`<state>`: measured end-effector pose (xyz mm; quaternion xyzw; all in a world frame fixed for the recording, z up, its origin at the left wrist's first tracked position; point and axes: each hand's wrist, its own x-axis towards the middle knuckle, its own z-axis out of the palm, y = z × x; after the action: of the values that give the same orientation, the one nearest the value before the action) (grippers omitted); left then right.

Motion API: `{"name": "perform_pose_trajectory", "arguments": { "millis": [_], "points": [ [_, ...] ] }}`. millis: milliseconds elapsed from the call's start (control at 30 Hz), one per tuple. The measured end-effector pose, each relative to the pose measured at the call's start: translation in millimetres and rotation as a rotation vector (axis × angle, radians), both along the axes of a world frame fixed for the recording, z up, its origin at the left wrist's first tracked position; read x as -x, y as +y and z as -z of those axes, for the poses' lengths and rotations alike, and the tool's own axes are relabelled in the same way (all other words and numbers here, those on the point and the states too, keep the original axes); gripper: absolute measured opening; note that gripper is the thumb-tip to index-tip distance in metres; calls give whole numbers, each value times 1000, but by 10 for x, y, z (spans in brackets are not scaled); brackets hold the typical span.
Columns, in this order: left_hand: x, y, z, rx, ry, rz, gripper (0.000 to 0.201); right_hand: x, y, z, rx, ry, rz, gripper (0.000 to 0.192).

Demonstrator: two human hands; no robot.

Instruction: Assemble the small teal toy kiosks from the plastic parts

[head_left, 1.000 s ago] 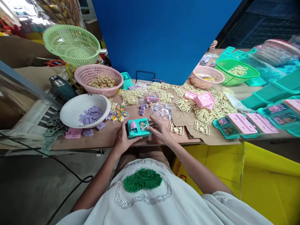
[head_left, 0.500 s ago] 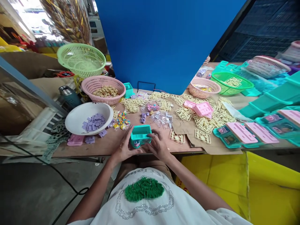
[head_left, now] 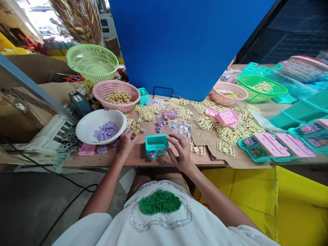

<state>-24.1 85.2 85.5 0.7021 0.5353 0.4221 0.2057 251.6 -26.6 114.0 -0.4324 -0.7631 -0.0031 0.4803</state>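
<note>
A teal toy box [head_left: 156, 145], with no lid and a small sticker on its front left, stands at the table's front edge. My right hand [head_left: 180, 152] is at the box's right side, fingers apart and bent, holding nothing. To the left of the box, my left hand [head_left: 126, 142] reaches over the tabletop with its fingers curled together. Small bags of colourful bits [head_left: 137, 126] lie just beyond its fingertips. What is between those fingers, if anything, is hidden. Purple pieces [head_left: 159, 126] and clear plastic parts [head_left: 180, 127] lie behind the box.
A white bowl [head_left: 84, 128] of purple pieces stands left, beneath a pink basket [head_left: 98, 89] and a green basket [head_left: 74, 56]. Cream part frames [head_left: 229, 135] cover the right side. Teal boxes with pink lids [head_left: 269, 145] sit far right. A blue panel [head_left: 189, 48] rises behind.
My left hand has let go of the teal box and moved left to the small colourful bags. My right hand has opened and drawn slightly away from the box. The view has shifted a little.
</note>
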Motion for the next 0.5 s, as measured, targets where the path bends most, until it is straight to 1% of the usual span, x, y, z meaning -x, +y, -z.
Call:
{"name": "perform_pose_trajectory", "arguments": {
  "millis": [67,133,167,233,300,367,400,500],
  "points": [
    [-11,-8,-72,5,-92,17,28,-1,95,-114,-12,29,-9,44],
    [-59,-51,-192,19,-168,63,43,34,246,-252,-24,47,-54,40],
    [-98,-86,-267,27,-201,94,47,62,335,-324,-19,47,-85,40],
    [-194,-177,-429,36,-271,171,47,125,511,-447,39,22,-156,40],
    [-293,-272,-571,40,-345,250,41,178,650,-512,129,6,-243,37],
    [-372,-341,-652,69,-407,303,37,218,732,-499,210,50,-292,31],
    [-401,-361,-663,101,-435,318,38,237,755,-468,249,94,-289,30],
    [-451,-352,-602,211,-545,350,43,308,804,-342,366,291,-211,32]
  ]
}}
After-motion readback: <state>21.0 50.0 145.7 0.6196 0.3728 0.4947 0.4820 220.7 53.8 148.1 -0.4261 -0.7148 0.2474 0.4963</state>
